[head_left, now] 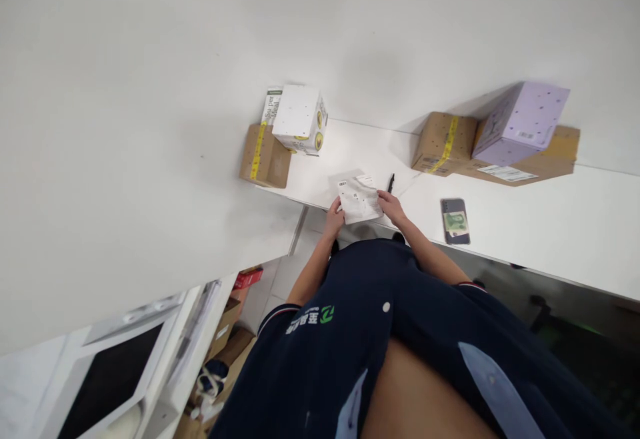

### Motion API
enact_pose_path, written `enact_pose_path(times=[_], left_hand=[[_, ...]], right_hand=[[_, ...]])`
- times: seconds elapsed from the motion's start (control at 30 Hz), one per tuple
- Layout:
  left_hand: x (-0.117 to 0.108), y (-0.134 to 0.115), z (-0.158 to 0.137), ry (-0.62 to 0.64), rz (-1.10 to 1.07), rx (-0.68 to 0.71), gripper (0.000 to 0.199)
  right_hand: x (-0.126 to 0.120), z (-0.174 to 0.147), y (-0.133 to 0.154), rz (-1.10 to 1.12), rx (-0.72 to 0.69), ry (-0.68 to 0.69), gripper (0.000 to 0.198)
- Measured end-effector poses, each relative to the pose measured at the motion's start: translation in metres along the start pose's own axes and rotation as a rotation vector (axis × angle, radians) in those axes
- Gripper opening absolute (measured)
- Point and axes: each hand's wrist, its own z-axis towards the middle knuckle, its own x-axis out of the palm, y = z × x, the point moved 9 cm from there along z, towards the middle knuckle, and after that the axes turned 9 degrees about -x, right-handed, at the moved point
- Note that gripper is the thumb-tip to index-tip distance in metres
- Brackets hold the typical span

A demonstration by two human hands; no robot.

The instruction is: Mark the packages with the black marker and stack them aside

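A creased white sheet of paper [357,200] with small print is held over the front edge of the white table. My left hand [335,217] grips its left edge, thumb and fingers closed on it. On the opposite side, my right hand [391,206] pinches the right edge. Just beyond the right hand lies a black pen [391,183] on the table. Farther right is a dark phone [455,221] with a green banknote [455,223] on top of it or tucked in its case.
White printed boxes [297,115] and a yellow-taped carton [267,161] stand at the table's left end. To the right, a purple box [523,122] rests on brown cartons [445,142] against the wall. A shelf unit with a dark panel [115,385] is at lower left.
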Motion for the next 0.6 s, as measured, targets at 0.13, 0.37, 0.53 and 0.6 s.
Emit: enact_pose_path(times=[0.13,0.37,0.53,0.6], left_hand=[[0.003,0.003,-0.010,-0.081,0.293,0.048,0.062],[0.037,0.023,-0.028,0.157,0.845,0.088,0.091],[0.031,0.018,-0.027,0.175,1.029,0.044,0.083],[0.029,0.014,-0.027,0.180,1.045,0.045,0.083]], right_hand=[[-0.026,0.006,0.008,-0.404,-0.046,-0.018,0.048],[-0.017,0.011,-0.004,-0.738,-0.005,0.169,0.048],[-0.018,0.015,-0.007,-0.753,0.060,0.144,0.037],[-0.024,0.017,-0.009,-0.664,0.091,0.089,0.031]])
